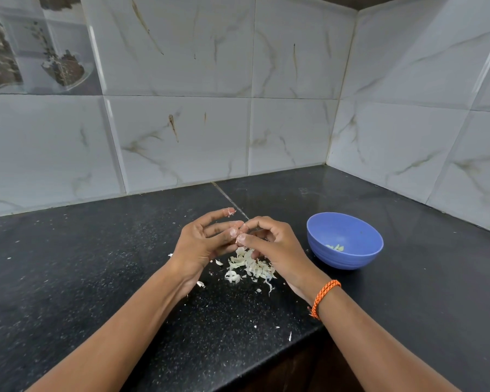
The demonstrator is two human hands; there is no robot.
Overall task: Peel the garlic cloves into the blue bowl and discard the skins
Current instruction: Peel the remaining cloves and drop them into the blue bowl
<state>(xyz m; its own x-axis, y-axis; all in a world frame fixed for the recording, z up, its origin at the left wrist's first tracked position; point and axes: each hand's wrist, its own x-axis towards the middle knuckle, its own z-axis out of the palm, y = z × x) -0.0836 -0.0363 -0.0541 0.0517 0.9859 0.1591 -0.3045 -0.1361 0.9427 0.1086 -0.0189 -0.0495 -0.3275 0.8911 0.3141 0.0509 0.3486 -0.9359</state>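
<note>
Your left hand (203, 241) and right hand (269, 244) pinch 1 clove (241, 236) over the skins (251, 265) — slip, and it lands there, missing the blue bowl (348, 251) at right.

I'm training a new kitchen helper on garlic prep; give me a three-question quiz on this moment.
1. True or false: the blue bowl already holds some peeled cloves.
2. Where do the garlic skins lie? A) in the bowl B) on the black counter under the hands C) on the floor
3. Fill in: the orange band is on the ___ wrist.

Key: 1 true; 2 B; 3 right.
</note>
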